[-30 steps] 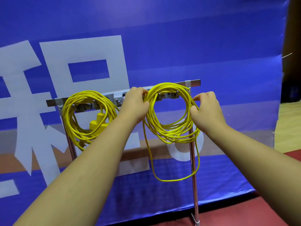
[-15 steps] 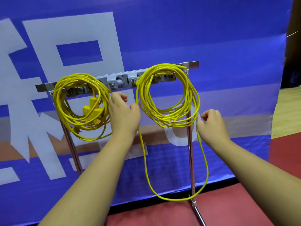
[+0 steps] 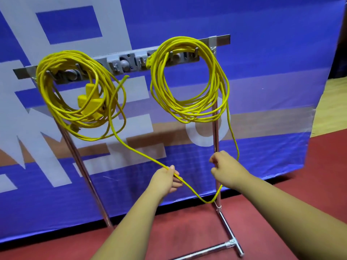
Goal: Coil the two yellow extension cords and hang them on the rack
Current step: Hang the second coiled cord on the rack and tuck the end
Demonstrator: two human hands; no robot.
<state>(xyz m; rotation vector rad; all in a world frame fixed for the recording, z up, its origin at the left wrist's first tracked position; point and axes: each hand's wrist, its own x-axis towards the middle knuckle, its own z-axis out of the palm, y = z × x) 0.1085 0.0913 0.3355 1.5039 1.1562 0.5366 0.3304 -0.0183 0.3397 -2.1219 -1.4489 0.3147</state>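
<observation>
Hanging side by side on the rack [image 3: 129, 61] are the two yellow cords, both already wound. The left coil [image 3: 84, 119] is looped over the hooks at the left end, with its yellow socket block [image 3: 90, 103] dangling inside the loops. The right coil [image 3: 189, 113] hangs from the hooks at the right end, draped in front of the right post [image 3: 216, 128]. One loose strand [image 3: 139, 152] is not gathered in: it drops from the right side of the right coil, passes behind the right wrist, dips low near the foot of the post, then climbs leftward through the left hand [image 3: 166, 180] and on up across the left coil. That left hand pinches the strand between thumb and curled fingers, low down between the rack's two posts. The right hand [image 3: 224, 169] sits just beside the post with its fingers curled inward; from where I stand I cannot tell whether they close on anything. Behind the rack hangs a blue banner [image 3: 262, 72] with large pale characters, over a red floor [image 3: 187, 231].
</observation>
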